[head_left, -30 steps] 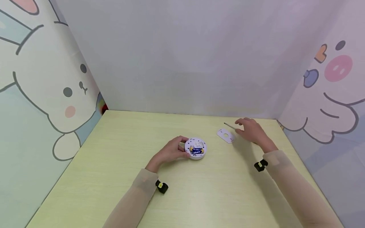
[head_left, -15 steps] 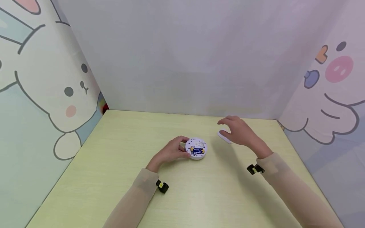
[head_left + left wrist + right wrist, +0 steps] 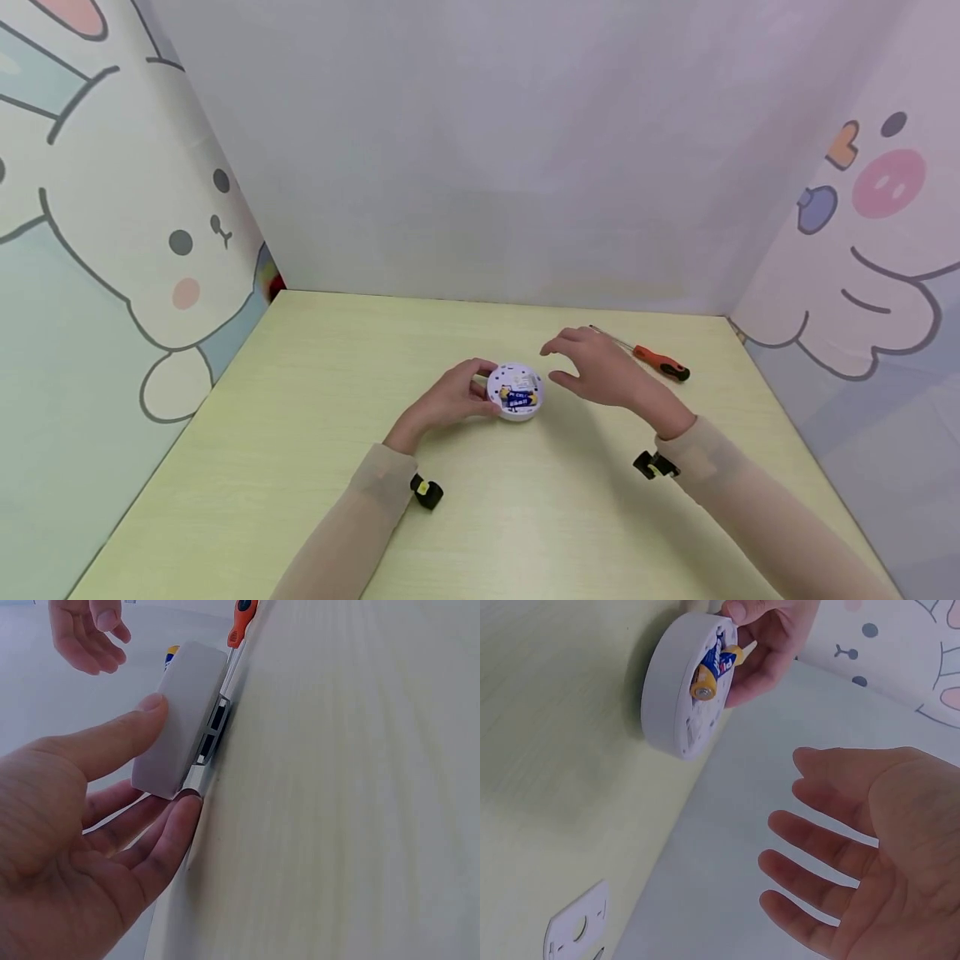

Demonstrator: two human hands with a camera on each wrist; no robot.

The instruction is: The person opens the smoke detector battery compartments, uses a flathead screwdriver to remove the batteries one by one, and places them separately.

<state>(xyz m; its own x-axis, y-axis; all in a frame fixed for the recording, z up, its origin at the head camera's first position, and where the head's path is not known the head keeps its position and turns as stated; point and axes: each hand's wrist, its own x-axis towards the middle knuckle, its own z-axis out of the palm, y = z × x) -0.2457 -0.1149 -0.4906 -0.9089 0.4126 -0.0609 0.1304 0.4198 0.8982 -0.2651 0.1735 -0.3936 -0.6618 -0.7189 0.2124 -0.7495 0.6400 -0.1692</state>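
Note:
My left hand (image 3: 450, 396) grips the rim of a round white battery-powered device (image 3: 514, 375), thumb on one side and fingers on the other. Blue and yellow batteries (image 3: 712, 671) lie in its upward face, jutting a little above it. Its exact kind cannot be told. Just to the right, my right hand (image 3: 600, 371) hovers over the table with fingers spread and slightly bent, holding nothing. A flat white plate with a round hole (image 3: 570, 922) lies on the table in the right wrist view; the right hand hides it from the head view.
A screwdriver with an orange and black handle (image 3: 660, 363) lies at the right, behind the right hand. The pale yellow table (image 3: 337, 350) meets a plain backdrop at its far edge. Printed side panels stand left and right.
My right hand has moved leftward from beside the screwdriver, over the white plate, towards the round device. The screwdriver's handle has come into view. The left hand keeps its hold.

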